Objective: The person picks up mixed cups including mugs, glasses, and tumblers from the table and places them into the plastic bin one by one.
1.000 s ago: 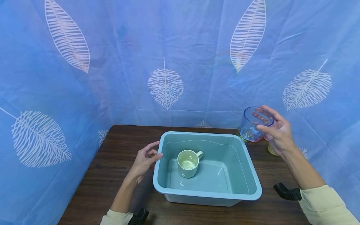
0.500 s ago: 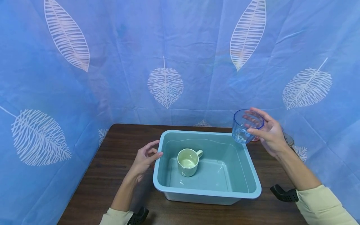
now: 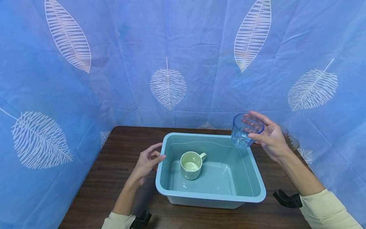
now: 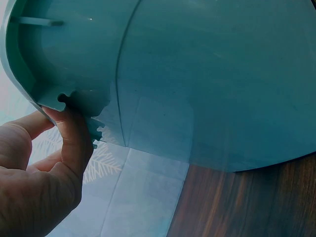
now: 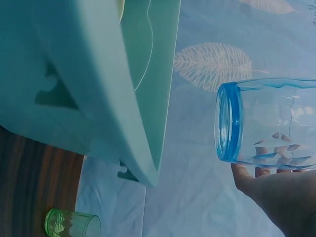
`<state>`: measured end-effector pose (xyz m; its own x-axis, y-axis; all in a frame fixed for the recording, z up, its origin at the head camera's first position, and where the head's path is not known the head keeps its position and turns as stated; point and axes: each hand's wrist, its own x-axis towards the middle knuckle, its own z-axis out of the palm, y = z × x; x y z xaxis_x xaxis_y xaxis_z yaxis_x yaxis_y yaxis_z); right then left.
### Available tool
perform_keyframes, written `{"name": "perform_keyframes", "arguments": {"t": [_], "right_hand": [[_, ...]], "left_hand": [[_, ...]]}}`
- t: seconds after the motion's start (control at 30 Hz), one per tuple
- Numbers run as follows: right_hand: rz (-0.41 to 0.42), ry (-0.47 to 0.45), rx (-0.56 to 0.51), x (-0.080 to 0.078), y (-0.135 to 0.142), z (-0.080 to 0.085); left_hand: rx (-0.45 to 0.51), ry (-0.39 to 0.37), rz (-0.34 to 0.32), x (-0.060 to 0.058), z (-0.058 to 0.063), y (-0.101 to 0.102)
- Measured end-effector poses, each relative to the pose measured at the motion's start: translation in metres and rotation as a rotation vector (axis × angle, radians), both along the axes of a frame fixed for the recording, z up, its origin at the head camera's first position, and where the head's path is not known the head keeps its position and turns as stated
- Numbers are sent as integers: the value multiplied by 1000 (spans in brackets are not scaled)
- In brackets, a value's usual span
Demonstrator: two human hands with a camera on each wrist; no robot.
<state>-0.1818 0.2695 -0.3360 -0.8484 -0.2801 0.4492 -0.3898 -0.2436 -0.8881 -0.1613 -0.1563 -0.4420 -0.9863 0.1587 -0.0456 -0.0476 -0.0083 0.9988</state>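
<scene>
My right hand grips a clear blue tumbler by its side, tilted a little, above the back right corner of a blue-green plastic tub. In the right wrist view the tumbler's thick blue base points toward the tub, apart from it. A pale green mug stands upright inside the tub, its handle to the back right. At the tub's left side my left hand pinches the rim, thumb on top. The left wrist view shows fingers curled under that rim.
The tub stands on a dark wooden table. Behind my right hand are clear glasses, partly hidden. A green glass shows on the table in the right wrist view. A blue leaf-print cloth hangs behind the table.
My right hand has moved left with the blue tumbler, from beyond the tub's right edge to above its back right corner. The left hand and the mug have stayed put.
</scene>
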Motion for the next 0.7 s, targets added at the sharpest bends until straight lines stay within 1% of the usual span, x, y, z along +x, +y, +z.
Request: {"name": "perform_keyframes", "arguments": {"t": [0.17, 0.37, 0.5, 0.7], "right_hand": [[25, 9, 20, 1, -5, 0], [99, -16, 32, 7, -10, -1], [110, -18, 69, 10, -15, -1], [133, -50, 97, 12, -19, 0]], "left_hand": [[13, -6, -3, 0, 0, 0], [25, -20, -4, 1, 0, 1], [26, -25, 0, 1, 0, 1], [30, -22, 0, 0, 0, 1]]}}
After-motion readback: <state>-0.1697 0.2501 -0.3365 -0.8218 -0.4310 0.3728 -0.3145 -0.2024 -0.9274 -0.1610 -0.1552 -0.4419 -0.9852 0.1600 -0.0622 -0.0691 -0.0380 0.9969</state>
